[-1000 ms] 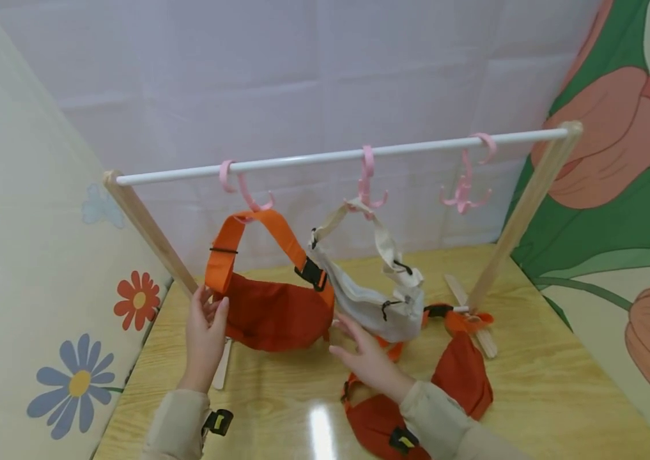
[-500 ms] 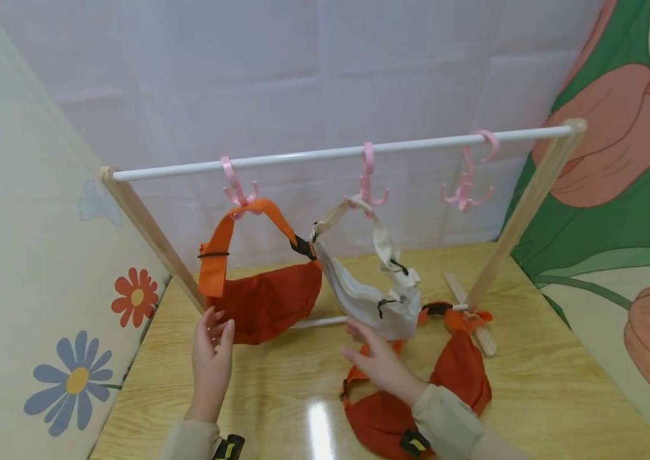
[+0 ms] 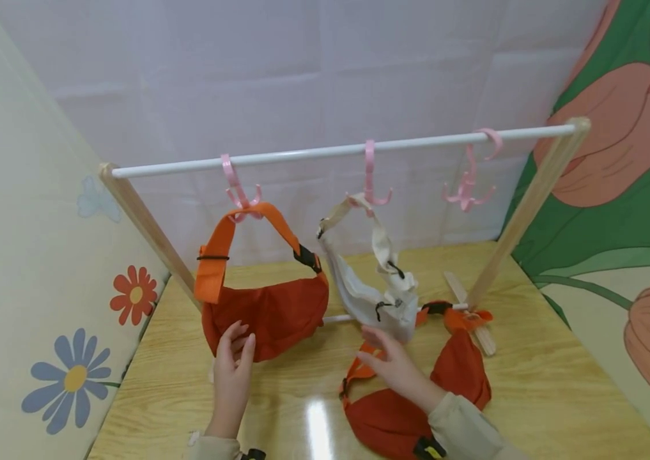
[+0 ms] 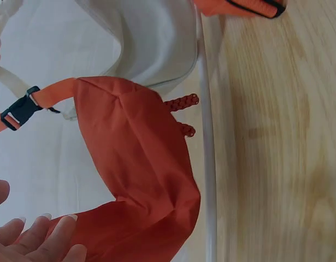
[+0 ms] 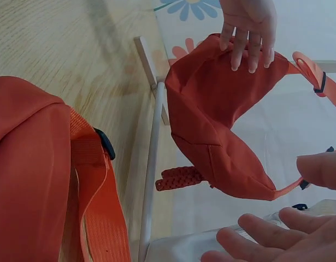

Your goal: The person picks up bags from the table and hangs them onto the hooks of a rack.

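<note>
Load carried from above, no grip seen

Clock = head view, 12 at top. We had the wooden table (image 3: 560, 396) along the bottom as a flat base for the rack (image 3: 301, 154). Its top rail ran from between 9 and 10 to just past 2, high enough for bags to dangle.

Hanging red bag (image 3: 278, 313): 7 o'clock, body sagging below its orange strap (image 3: 224, 243). The strap arched over the left pink hook, so we judged the hook took the weight. Couldn't tell if the underside cleared the table.

Loose red fabric (image 3: 385, 418): 5 o'clock, on the table, partly hidden by a forearm. One bag or two, we couldn't tell.

White bag (image 3: 359, 297): also 5, closer in, strap on the middle hook.

Left hand (image 3: 234, 364): 7, in front of the red bag, fingers loosely bent, grasping nothing. Contact unclear; we read the spot as handy for steadying.

Right hand (image 3: 396, 364): 5, by the white bag's underside, fingers spread, also released. Probably held off to keep both bags undisturbed.

Left pink hook (image 3: 231, 176) at 10, middle hook (image 3: 369, 172) at 1, bare right hook (image 3: 466, 185) between 2 and 3.

Black buckle (image 3: 306, 257): 6, seemingly fastened, keeping the strap a loop.
</note>
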### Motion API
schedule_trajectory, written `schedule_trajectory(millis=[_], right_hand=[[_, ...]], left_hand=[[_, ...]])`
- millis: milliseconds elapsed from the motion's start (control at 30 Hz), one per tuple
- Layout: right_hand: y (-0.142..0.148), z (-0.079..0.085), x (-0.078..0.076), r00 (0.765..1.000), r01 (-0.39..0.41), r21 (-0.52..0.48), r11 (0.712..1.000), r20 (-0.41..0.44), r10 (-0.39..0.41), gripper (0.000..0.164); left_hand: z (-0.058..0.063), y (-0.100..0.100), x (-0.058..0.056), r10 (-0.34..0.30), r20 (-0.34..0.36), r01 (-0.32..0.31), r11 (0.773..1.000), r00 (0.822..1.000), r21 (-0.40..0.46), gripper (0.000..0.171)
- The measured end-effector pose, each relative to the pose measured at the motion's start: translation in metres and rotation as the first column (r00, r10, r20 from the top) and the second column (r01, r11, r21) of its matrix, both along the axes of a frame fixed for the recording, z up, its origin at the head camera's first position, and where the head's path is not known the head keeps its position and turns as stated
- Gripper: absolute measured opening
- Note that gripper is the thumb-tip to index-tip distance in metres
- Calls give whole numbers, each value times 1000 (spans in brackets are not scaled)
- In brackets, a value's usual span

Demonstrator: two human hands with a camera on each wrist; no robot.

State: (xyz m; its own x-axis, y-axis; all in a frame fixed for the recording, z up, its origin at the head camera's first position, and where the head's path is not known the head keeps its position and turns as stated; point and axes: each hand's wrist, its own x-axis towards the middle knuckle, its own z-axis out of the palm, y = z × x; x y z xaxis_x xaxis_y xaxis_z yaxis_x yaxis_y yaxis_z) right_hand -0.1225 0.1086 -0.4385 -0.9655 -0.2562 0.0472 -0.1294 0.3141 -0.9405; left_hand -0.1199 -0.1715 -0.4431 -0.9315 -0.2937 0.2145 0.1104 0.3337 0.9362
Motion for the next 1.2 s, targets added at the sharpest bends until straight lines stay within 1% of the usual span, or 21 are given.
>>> schedule_trajectory(millis=[100, 233, 400, 467, 567, 700, 800, 900, 1000, 1133, 1200], right_hand=[[3, 0, 1, 1000, -2, 5, 1000, -1, 2, 48], [7, -2, 1, 1000, 14, 17, 1000, 20, -14, 48], [13, -3, 1, 999, 33, 21, 999, 23, -33, 46], [15, -2, 1, 1000, 27, 23, 999, 6, -27, 45], [18, 0, 1, 999, 25, 23, 999, 29, -25, 46], [21, 2, 1, 996, 23, 21, 1000, 84, -24, 47], [21, 2, 1, 996, 8, 15, 1000, 90, -9, 48], [22, 1, 1, 996, -4, 5, 1000, 85, 3, 49], [22, 0, 1, 996, 1, -4, 1000, 85, 0, 48], [24, -2, 1, 995, 16, 7, 1000, 94, -16, 48], [25, -2, 0, 995, 17, 16, 1000, 94, -18, 49]], left_hand=[[-4, 7, 1, -2, 6, 2, 1000, 1000, 13, 37], [-10, 15, -1, 1, 20, -1, 1000, 1000, 9, 35], [-11, 22, -4, -35, 27, 34, 999, 999, 5, 34], [-12, 25, -5, -58, 34, 58, 998, 998, 2, 34], [-16, 28, -7, -100, 71, 101, 995, 992, -8, 35], [-21, 32, -8, -181, 110, 185, 982, 977, -30, 34], [-23, 34, -8, -228, 123, 235, 971, 966, -41, 34], [-26, 35, -8, -277, 132, 287, 956, 952, -61, 34], [-29, 37, -9, -327, 150, 345, 932, 933, -113, 36], [-34, 41, -11, -379, 190, 414, 887, 906, -203, 37], [-37, 44, -11, -407, 215, 451, 864, 888, -225, 38]])
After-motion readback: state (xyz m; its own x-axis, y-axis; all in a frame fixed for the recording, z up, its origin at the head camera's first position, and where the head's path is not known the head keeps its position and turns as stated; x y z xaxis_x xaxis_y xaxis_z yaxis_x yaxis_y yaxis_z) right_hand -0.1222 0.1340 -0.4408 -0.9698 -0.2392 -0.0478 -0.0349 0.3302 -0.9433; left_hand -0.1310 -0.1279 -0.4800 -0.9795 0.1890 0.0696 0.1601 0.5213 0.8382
